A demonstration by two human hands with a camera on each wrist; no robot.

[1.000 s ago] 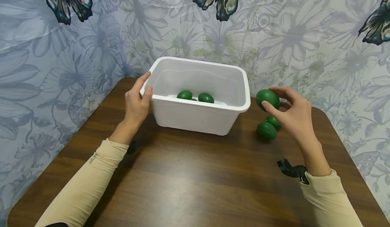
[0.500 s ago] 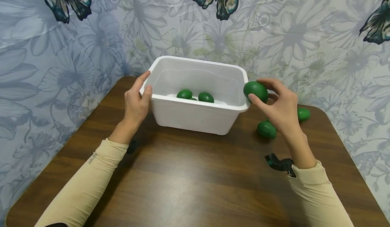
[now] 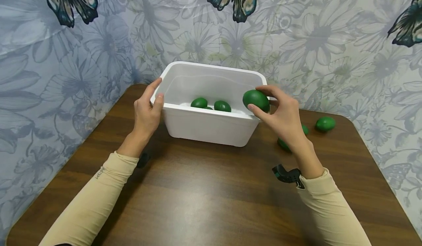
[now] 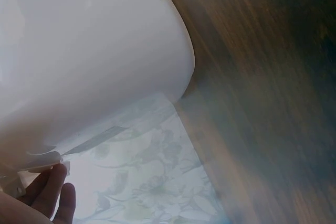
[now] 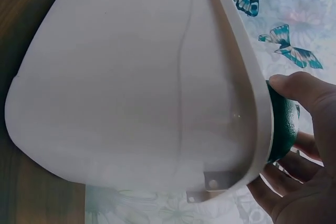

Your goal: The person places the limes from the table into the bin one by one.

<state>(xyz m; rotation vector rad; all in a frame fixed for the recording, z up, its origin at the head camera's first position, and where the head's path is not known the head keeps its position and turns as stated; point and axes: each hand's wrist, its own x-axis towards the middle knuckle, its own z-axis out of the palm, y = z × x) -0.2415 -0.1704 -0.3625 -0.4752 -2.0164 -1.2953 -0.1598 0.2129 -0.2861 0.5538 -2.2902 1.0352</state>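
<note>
- Reading from left to right, I place the left hand [image 3: 143,113] first: its fingers grip the left end of the white bin [image 3: 207,127], the thumb at the near corner, the index along the side rim.
- Centre: the bin stands upright on the tabletop [image 3: 204,187], its long side across my head view. Inside lie two green ovoids [image 3: 199,102], slightly apart, with a sliver of a third ovoid [image 3: 209,108] between them.
- Right of centre, the governing relation: the held ovoid [image 3: 256,100] lies leftward of the right hand [image 3: 281,114], pinched between thumb and bent fingers, its long axis mostly crosswise and dipping a little rightward. It overlaps the bin's right end in my head view; in the right wrist view the rim hides part of it. Contact with the rim I cannot tell. The right hand is clearly the nearer one; I judge its clearance over that rim to be what matters.
- Far right: one loose ovoid [image 3: 325,124] rests on the tabletop, well apart from the bin; two covered ovoids [image 3: 284,144] show partly behind the right hand.
</note>
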